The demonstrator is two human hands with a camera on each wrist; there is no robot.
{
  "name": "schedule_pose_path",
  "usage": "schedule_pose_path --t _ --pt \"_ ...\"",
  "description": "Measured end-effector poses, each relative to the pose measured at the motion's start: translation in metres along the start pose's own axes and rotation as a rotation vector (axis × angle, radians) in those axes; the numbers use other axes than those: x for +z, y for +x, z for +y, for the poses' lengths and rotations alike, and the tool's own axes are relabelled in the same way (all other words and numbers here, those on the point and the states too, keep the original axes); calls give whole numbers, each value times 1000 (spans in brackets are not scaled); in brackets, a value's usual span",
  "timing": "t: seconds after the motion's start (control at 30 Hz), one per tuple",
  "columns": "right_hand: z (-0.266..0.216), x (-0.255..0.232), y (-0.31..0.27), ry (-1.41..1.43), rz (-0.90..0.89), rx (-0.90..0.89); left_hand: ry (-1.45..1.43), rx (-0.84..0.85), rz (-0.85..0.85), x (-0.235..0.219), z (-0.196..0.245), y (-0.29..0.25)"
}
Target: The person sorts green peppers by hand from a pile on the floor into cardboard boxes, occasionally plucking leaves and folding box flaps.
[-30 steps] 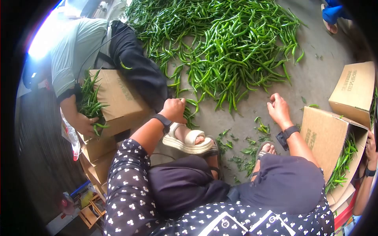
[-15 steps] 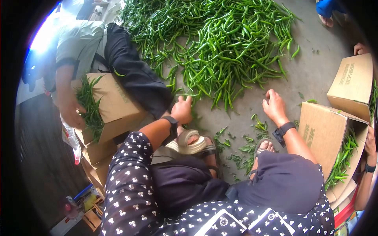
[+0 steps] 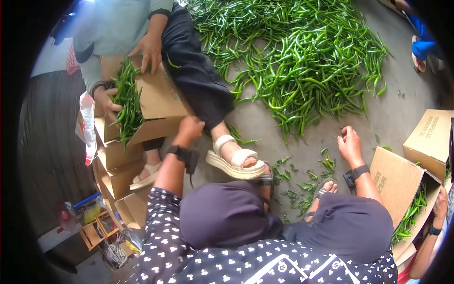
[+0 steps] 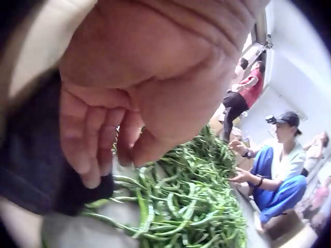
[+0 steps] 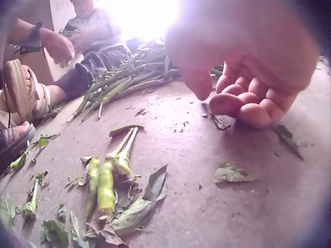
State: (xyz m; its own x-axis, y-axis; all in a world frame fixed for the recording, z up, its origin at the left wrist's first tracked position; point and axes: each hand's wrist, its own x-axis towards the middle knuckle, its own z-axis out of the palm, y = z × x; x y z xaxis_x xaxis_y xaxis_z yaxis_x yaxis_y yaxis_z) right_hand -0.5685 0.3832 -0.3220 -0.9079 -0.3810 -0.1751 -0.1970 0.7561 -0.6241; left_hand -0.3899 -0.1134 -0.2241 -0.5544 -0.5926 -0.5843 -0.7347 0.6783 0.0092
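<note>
My left hand [image 3: 190, 131] is by the other person's dark trouser leg and the lower corner of a carton [image 3: 163, 97]. In the left wrist view, the left hand [image 4: 150, 77] has loosely bent fingers and nothing in them. Beyond it spreads a heap of green chilies [image 4: 191, 201], which fills the top of the head view [image 3: 307, 66]. My right hand [image 3: 350, 146] hangs low over the floor, right of some leafy scraps [image 3: 300, 194]. Its fingers are loosely curled and empty in the right wrist view [image 5: 248, 77], with broken chilies [image 5: 106, 186] and leaves nearby.
At the left, another person's hands [image 3: 111, 100] hold chilies at the carton's opening, above stacked boxes. A sandalled foot [image 3: 236, 158] stands between my arms. Two cartons [image 3: 395, 177] [image 3: 430, 137] are at the right, beside another person's arm. Someone in blue crouches beyond the heap.
My left hand has moved left, away from the chilies toward the carton. The neighbour now has both hands at that carton. The head view has shifted, and my right hand keeps much the same pose.
</note>
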Motion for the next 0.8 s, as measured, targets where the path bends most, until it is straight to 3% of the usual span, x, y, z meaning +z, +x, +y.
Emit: schedule_pose_path --t 0.03,0.07,0.13,0.17,0.23,0.3,0.33,0.4,0.47,0.57,0.63,0.67,0.73,0.8 --pt "0 -2 0 9 -26 10 -62 -111 118 30 -23 6" --pt "0 -4 -1 1 -26 7 -70 -110 116 54 -36 11" --pt "1 -8 -6 8 -96 20 -275 -296 119 88 -50 14" --pt "4 -8 -10 1 -106 19 -281 -303 112 89 -44 9" --pt "9 -7 -16 -7 -99 13 -287 -189 295 87 -34 1" --pt "5 -9 -17 7 -111 -2 -422 -226 321 100 -67 18" --pt "4 -9 -18 -6 -113 13 -356 -301 550 108 -97 30" --pt "4 -9 -17 -24 -115 29 -142 -304 764 121 -168 42" --pt "4 -8 -16 -48 -120 25 -3 -231 748 118 -192 27" --pt "-3 -13 -17 -63 -126 38 -69 -305 559 127 -198 34" --pt "-1 -13 -17 -81 -120 53 132 -273 235 146 -203 55" --pt "-1 -12 -19 -82 -132 46 132 -264 226 148 -196 52" --pt "-1 -12 -20 -72 -135 58 -221 -420 313 133 -167 46" --pt "2 -11 -24 -38 -125 67 -318 -321 339 107 -128 33"
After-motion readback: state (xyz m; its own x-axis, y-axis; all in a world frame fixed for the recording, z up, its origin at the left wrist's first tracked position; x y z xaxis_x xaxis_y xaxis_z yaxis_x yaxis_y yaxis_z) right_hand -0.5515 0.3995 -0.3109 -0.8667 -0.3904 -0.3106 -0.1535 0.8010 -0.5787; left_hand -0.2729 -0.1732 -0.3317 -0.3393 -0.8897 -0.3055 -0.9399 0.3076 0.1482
